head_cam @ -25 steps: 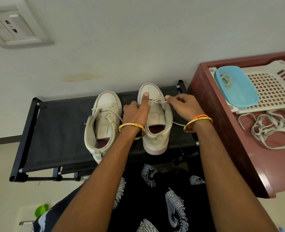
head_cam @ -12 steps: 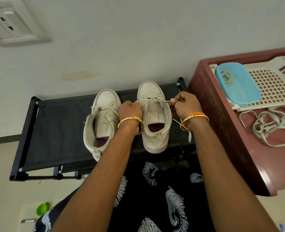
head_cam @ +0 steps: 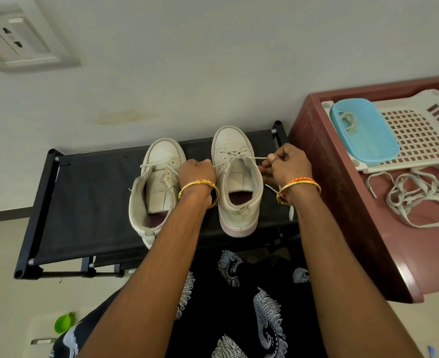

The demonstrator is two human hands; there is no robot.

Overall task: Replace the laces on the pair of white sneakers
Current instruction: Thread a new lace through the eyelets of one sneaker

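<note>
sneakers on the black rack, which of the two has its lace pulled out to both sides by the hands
The white sneaker on the right: left hand and right hand each hold a lace end beside it. The other white sneaker, further left, is untouched.

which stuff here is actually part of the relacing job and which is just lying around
In the job: right sneaker, its lace, left hand, right hand, left sneaker, loose laces.
Lying about: blue container, white basket, green object, wall socket.
</note>
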